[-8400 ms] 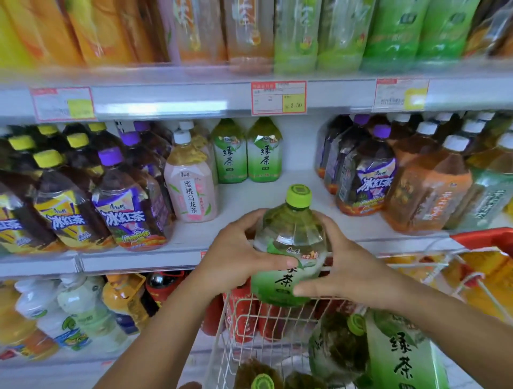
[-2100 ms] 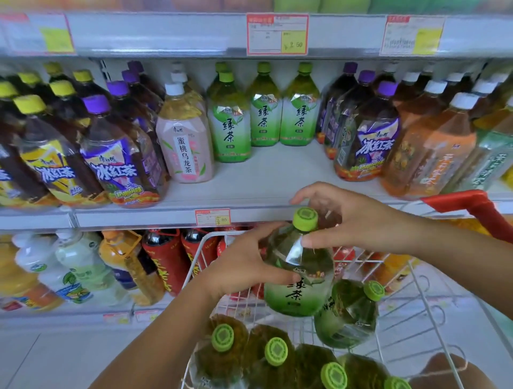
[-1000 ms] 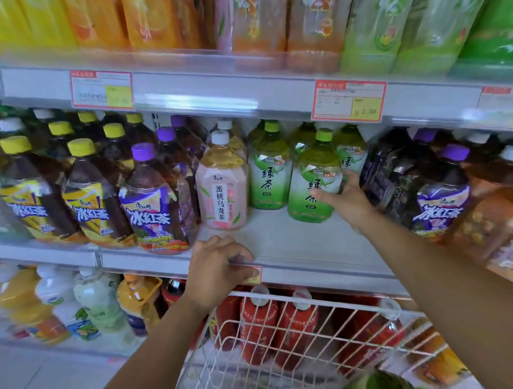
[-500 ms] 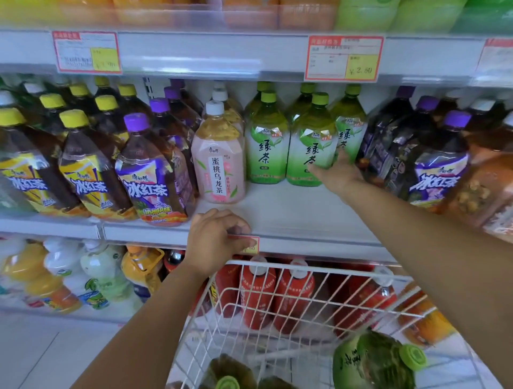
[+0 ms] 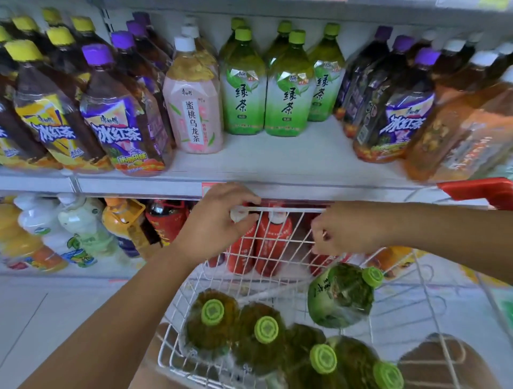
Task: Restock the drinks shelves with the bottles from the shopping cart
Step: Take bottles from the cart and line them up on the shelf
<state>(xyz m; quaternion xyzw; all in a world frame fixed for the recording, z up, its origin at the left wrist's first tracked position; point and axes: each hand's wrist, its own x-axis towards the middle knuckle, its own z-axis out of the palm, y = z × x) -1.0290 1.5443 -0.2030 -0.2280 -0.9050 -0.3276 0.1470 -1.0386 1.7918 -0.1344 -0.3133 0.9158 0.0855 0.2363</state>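
Left hand (image 5: 222, 222): clenched over the front rim of the shopping cart (image 5: 291, 210).
Right hand (image 5: 347, 230): loosely curled, nothing held, above a tilted green tea bottle (image 5: 340, 295) in the cart.
Cart: green-capped bottles (image 5: 258, 333) are stood upright.
Shelf (image 5: 277, 161): green tea bottles (image 5: 287, 91) are lined at the back.

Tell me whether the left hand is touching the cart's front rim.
Touching. The head view shows the left hand with its fingers curled over the white wire top rim of the shopping cart, gripping it, no gap visible.

Top shelf's price tags (image 5: 469, 3) cut off
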